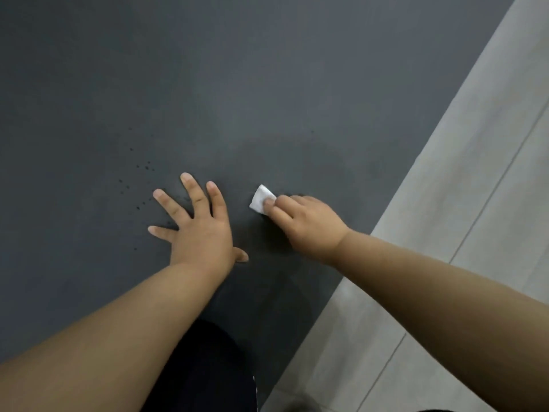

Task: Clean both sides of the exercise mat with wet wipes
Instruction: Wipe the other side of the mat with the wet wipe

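A dark grey exercise mat (208,84) fills most of the view, lying flat on the floor. My left hand (196,224) rests flat on it with fingers spread and straight. To its right, my right hand (306,224) holds a small folded white wet wipe (261,199) against the mat, fingers curled over it. A darker damp patch shows on the mat around and beyond the wipe. Small dark droplets (139,179) dot the mat left of my left hand.
Light grey floor tiles (460,203) run along the mat's right edge, from top right down to the bottom. My dark-clothed leg (208,367) sits on the mat at the bottom centre, between my forearms.
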{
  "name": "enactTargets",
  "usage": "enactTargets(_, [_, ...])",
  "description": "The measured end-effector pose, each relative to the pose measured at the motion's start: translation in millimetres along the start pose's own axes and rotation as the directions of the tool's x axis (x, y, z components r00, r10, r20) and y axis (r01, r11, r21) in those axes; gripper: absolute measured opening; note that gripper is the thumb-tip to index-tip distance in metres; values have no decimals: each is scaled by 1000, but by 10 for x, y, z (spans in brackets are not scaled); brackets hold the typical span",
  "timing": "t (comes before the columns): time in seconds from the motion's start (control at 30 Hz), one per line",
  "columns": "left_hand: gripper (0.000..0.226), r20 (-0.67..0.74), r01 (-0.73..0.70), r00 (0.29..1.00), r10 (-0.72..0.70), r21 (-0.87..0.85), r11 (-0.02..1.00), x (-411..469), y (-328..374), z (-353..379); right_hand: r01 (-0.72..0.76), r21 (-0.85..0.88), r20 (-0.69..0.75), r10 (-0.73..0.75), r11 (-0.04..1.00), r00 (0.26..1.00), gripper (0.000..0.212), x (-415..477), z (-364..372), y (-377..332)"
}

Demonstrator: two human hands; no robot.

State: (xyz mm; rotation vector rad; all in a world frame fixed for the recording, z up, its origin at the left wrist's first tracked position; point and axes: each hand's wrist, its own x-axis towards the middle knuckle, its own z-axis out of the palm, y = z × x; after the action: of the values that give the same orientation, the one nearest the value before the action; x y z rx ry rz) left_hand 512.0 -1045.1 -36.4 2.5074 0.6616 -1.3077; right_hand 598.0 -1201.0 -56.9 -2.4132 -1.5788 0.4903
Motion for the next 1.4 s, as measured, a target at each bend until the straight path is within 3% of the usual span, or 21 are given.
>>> enactTargets(0.07, [122, 13, -39, 999, 40, -8, 999, -11, -45, -22, -12, -65, 44, 15, 998, 999, 32, 99, -136, 230])
enactTargets(0.13, [114, 39, -88, 995, 88, -1, 996, -21, -117, -68, -293, -90, -29, 292, 952, 956, 28, 239, -292, 525])
enactTargets(0.23, [93, 26, -127, 991, 129, -75, 989, -19, -330, -287, -762, 19, -134, 757, 647, 640, 22, 490, -515, 827])
enactTargets(0.3, [87, -143, -118, 985, 97, -142, 983, 18, -530, -506, -844, 85, -125, 846, 530, 518, 22, 651, -530, 803])
enactTargets(0.37, [106, -296, -34, 955, -14, -157, 987, 155, -726, -679, -794, 91, -163, 796, 601, 584, 25, 778, -413, 566])
enactTargets(0.47, [131, -109, 107, 986, -125, -156, 982, 381, -829, -779, -464, 81, -52, 469, 882, 882, 36, 879, -167, -2])
enactTargets(0.53, [133, -69, 96, 992, -107, -148, 984, 488, -820, -744, -246, 82, 45, 243, 966, 969, 43, 898, -116, -176])
enactTargets(0.6, [133, -73, 83, 993, -94, -138, 987, 514, -821, -724, -127, 65, 84, 121, 990, 989, 35, 942, -193, -84])
enactTargets(0.67, [133, -56, 81, 995, -89, -123, 989, 516, -826, -740, -123, 0, 115, 123, 992, 986, 30, 991, -340, 138])
enactTargets(0.73, [134, -26, 91, 995, -94, -112, 989, 524, -821, -766, -351, -38, 64, 352, 936, 934, 25, 1068, -475, 415])
enactTargets(0.8, [135, -15, 99, 995, -101, -102, 990, 540, -816, -783, -618, -3, -14, 618, 786, 786, 23, 1168, -597, 688])
enactTargets(0.87, [136, -9, 110, 994, -112, -110, 988, 543, -816, -789, -710, 28, -75, 710, 704, 700, 24, 1267, -633, 832])
enactTargets(0.9, [136, -7, 115, 993, -117, -117, 986, 544, -814, -784, -701, 25, -88, 700, 713, 709, 26, 1300, -622, 821])
enactTargets(0.97, [136, -14, 125, 992, -128, -136, 983, 538, -808, -782, -574, 37, -87, 575, 818, 814, 27, 1293, -509, 696])
enactTargets(1.03, [136, -27, 128, 991, -134, -166, 978, 532, -820, -763, -245, 46, -6, 246, 968, 969, 28, 1190, -351, 411])
enactTargets(1.07, [136, -35, 131, 990, -140, -188, 973, 523, -829, -754, -48, 59, 50, 45, 997, 998, 29, 1115, -297, 264])
enactTargets(1.13, [136, -51, 135, 987, -152, -238, 962, 506, -844, -734, 262, 62, 95, -267, 963, 959, 32, 1033, -216, 165])
enactTargets(1.2, [137, -85, 135, 983, -165, -281, 950, 504, -864, -703, 360, 29, 77, -362, 932, 929, 31, 1174, -269, 301])
enactTargets(1.27, [138, -115, 135, 977, -179, -314, 940, 500, -870, -682, 266, -51, -17, -267, 963, 964, 24, 1437, -363, 596])
enactTargets(1.33, [139, -136, 133, 972, -191, -349, 928, 496, -869, -669, -46, -118, -155, 28, 992, 988, 25, 1753, -514, 952])
enactTargets(1.4, [139, -151, 127, 969, -198, -388, 913, 478, -858, -651, -325, -92, -224, 298, 941, 928, 27, 1973, -712, 1229])
